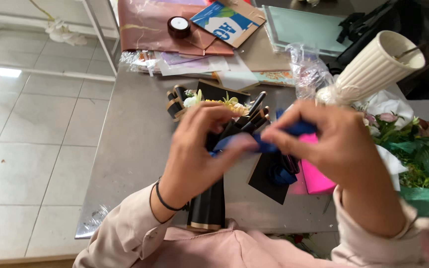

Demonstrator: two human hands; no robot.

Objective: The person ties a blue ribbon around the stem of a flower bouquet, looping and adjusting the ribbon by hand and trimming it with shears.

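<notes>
My left hand (202,146) and my right hand (331,141) are raised over the grey table (135,144), and both pinch a blue ribbon (266,144) stretched between them. More of the ribbon hangs in loops (281,174) under my right hand. Beneath my hands lies a bouquet wrapped in black paper with gold edges (208,208), its white and yellow flowers (229,103) pointing away from me. A bright pink sheet (316,176) lies under my right hand.
A cream ribbed vase (376,67) leans at the right above flowers in green wrap (418,164). Coloured wrapping papers (150,25), a ribbon roll (178,26) and clear cellophane (306,69) crowd the far side. The table's left edge drops to a tiled floor (35,139).
</notes>
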